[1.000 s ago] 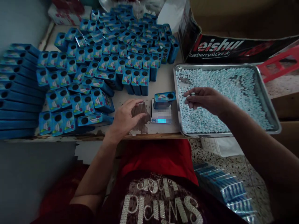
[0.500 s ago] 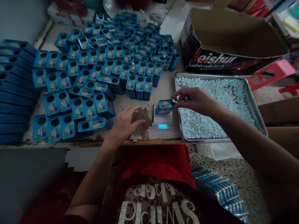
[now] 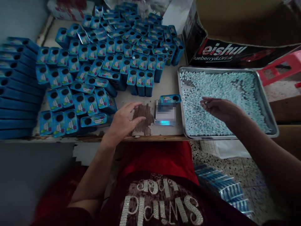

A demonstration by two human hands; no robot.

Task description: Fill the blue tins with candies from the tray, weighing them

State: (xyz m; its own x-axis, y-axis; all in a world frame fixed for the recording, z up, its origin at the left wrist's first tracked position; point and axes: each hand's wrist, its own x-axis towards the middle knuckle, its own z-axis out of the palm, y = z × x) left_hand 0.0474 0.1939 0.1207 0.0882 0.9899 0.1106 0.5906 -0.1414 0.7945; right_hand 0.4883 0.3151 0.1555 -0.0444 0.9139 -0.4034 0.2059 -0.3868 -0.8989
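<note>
On a small scale [image 3: 166, 118] with a lit display stands one blue container [image 3: 169, 99], untouched by either hand. My left hand [image 3: 124, 122] rests at the table's front edge, left of the scale, fingers apart and holding nothing. Over the metal tray [image 3: 182, 125] of pale blue and white candies [image 3: 199, 121], my right hand [image 3: 217, 108] has its fingers pinched together, with a few candies at the fingertips. Many blue containers with round dark openings [image 3: 113, 62] crowd the table left of and behind the scale.
A large open cardboard box [image 3: 221, 53] stands behind the tray. A pink plastic piece [image 3: 282, 67] is at the right. More blue containers [image 3: 16, 94] line the far left. Wrapped blue packs [image 3: 223, 185] lie on the floor.
My right hand has moved right, from the container's opening to above the candies. The view has shifted slightly. My left hand keeps its place and spread fingers.
</note>
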